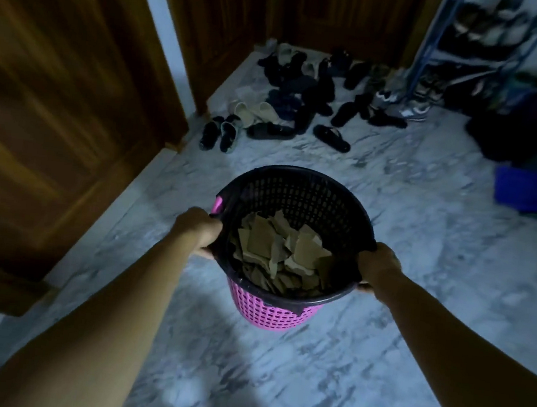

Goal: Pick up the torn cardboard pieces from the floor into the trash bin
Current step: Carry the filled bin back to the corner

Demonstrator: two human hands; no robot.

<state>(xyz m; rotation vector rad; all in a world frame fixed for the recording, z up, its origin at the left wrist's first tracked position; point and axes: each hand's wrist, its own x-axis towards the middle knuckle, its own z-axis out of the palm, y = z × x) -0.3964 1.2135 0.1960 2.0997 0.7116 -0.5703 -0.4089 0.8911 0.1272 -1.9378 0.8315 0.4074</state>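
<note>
- Wooden door (53,112) far left, edging the marble floor (392,368).
- Left hand (200,234): fingers curled over the trash bin's left rim.
- Trash bin (268,310): pink mesh wall, dark rim, mid-view. Can't tell if it's lifted or standing.
- Torn cardboard pieces (281,255): piled inside the bin.
- Right hand (378,266): grips the right rim.
- Shoes (305,100) scattered on the floor behind. Shoe rack (486,44) and blue tub (526,189) far right.

Both hands, left (201,234) and right (378,266), grip the trash bin (268,307) holding torn cardboard pieces (281,255).
</note>
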